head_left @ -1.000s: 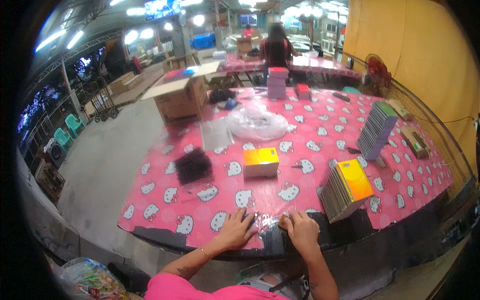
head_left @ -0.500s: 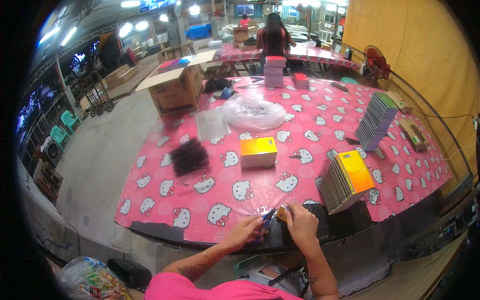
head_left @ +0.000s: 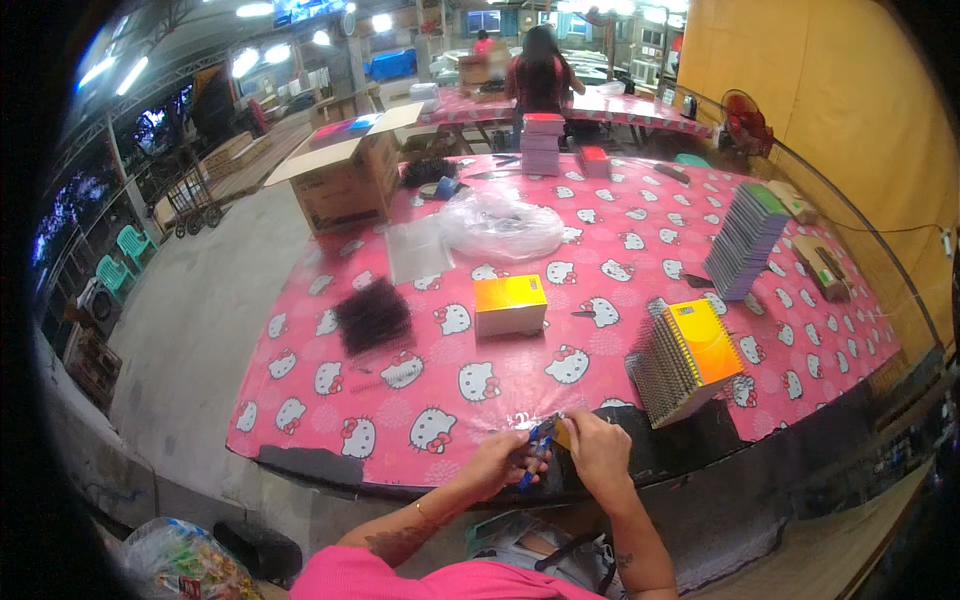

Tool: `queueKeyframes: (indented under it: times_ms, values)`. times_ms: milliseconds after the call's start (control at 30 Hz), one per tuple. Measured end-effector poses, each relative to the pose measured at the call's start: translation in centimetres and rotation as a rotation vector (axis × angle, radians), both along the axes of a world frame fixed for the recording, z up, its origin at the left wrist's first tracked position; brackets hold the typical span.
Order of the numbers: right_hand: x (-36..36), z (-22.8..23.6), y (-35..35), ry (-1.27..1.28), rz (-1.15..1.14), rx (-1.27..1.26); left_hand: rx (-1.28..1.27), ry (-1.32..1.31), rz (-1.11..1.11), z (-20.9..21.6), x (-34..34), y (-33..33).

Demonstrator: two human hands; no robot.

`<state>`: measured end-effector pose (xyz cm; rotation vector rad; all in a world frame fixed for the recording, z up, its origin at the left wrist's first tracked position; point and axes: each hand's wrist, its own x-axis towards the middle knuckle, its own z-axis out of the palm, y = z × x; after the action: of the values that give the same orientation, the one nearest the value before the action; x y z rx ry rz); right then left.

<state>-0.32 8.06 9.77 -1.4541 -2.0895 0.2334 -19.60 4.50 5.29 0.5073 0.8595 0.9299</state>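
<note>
At the table's near edge my left hand (head_left: pixel 503 464) is closed around blue-handled pliers (head_left: pixel 541 432), their jaws pointing up and right. My right hand (head_left: pixel 601 452) grips a small yellow-covered notebook (head_left: pixel 563 436) edge-on, right against the pliers' tip; most of it is hidden by the fingers. To the right stands a tall stack of spiral-bound notebooks (head_left: pixel 704 345) with yellow-orange covers. A shorter stack of yellow-covered notebooks (head_left: pixel 510 292) sits ahead of my hands. Left of that lies a heap of black binding coils (head_left: pixel 372 316), a few of them loose along its near side.
A clear plastic bag (head_left: pixel 500 226) and plastic sheets (head_left: pixel 418 251) lie mid-table. An open cardboard box (head_left: pixel 345 185) stands far left. A tall notebook stack (head_left: pixel 746 242) rises at right, near a red fan (head_left: pixel 746 122). A person (head_left: pixel 541 75) is at the table beyond.
My left hand has turned, so the pliers' blue handles show more and tilt differently at the notebook. The whole view has shifted slightly.
</note>
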Motion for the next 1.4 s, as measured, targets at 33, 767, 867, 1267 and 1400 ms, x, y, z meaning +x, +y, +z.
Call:
queueKeyframes:
  times_ms: [33, 767, 867, 1267, 1400]
  values:
    - [0.0, -0.1, 0.0, 0.000, -0.004, 0.001, 0.001, 0.000, -0.004, 0.1, 0.0, 0.0]
    - [9.3, 17.9, 0.1, -0.073, -0.049, 0.402, 1.443, 1.262, 0.525, 9.2, 1.2, 3.4]
    - [6.5, 18.4, -0.9, -0.459, 0.223, 0.426, 1.730, 1.150, 0.354, 16.5, 4.4, 4.0]
    - [15.3, 12.2, 6.0, 0.537, -0.097, 0.319, 1.005, 0.265, -0.054, 13.8, 16.8, 9.8]
    - [17.0, 12.1, 8.7, 0.424, -0.112, -0.039, 1.259, 0.804, 0.119, 12.5, 18.3, 11.7]
